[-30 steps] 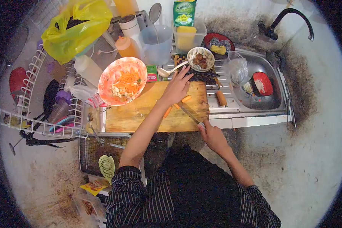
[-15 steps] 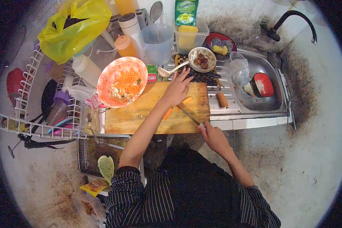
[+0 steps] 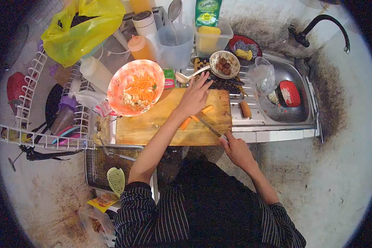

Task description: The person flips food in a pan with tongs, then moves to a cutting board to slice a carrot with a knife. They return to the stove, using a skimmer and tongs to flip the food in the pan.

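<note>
My right hand (image 3: 239, 152) grips a knife (image 3: 211, 127) by its handle at the cutting board's front right. The blade points up and left, its tip near the cut carrot pieces (image 3: 207, 109). Over the wooden cutting board (image 3: 153, 131), my left hand (image 3: 194, 99) is open, fingers spread and reaching towards the white ladle (image 3: 182, 77) and the patterned bowl (image 3: 232, 58) of brown pieces. Its palm partly covers the area beside the carrots. Left of it, a pink bowl (image 3: 115, 91) of shredded carrot and pale shreds rests partly on the board.
On the right is a steel sink (image 3: 293, 116) with a red sponge-like item (image 3: 290, 93); a carrot piece (image 3: 245, 109) lies on its drainboard. Behind the board stand a clear jug (image 3: 174, 49) and an orange-filled bottle (image 3: 141, 48). A white dish rack (image 3: 29, 89) is at left.
The whole view has shifted slightly, so the counter items appear a little further right. Both hands hold nearly the same pose, the knife still in the right one.
</note>
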The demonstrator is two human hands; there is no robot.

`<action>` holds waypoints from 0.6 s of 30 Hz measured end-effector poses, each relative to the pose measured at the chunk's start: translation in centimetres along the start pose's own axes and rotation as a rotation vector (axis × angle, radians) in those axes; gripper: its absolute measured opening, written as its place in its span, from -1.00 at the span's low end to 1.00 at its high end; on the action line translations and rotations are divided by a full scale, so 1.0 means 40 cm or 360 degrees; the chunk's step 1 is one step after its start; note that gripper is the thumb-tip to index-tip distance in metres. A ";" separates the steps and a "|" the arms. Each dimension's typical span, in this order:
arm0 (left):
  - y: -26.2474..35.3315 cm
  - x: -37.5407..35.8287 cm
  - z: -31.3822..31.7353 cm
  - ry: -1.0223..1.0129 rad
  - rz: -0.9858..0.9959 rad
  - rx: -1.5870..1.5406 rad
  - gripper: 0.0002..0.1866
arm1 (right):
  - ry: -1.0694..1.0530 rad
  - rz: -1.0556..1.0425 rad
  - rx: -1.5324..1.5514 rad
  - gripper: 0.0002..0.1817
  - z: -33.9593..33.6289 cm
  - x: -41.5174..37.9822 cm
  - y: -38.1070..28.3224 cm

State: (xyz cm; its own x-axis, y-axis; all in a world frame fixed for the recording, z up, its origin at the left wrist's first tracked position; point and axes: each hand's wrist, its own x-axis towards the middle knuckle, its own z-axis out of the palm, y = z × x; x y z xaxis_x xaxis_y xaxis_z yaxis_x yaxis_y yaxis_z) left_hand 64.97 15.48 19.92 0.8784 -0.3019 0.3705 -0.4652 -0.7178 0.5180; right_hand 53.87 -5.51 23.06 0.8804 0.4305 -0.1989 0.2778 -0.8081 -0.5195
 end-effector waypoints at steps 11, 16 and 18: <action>0.003 -0.012 -0.009 -0.0023 -0.0076 0.0082 -0.59 | -0.0008 0.0025 -0.0093 -0.65 -0.012 0.008 -0.006; 0.001 -0.012 -0.004 0.0038 -0.0068 0.0092 -0.60 | 0.0048 -0.0068 -0.0117 -0.57 -0.009 0.016 0.018; -0.001 -0.013 -0.001 0.0036 -0.0077 0.0099 -0.60 | 0.0014 -0.0048 -0.0139 -0.58 -0.014 0.019 0.016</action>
State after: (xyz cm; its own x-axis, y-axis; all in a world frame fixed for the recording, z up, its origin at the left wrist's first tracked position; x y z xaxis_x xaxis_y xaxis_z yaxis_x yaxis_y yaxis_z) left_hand 64.53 15.70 19.73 0.8967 -0.2519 0.3640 -0.4138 -0.7689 0.4874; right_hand 54.94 -5.90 23.04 0.8743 0.4520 -0.1767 0.3365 -0.8270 -0.4503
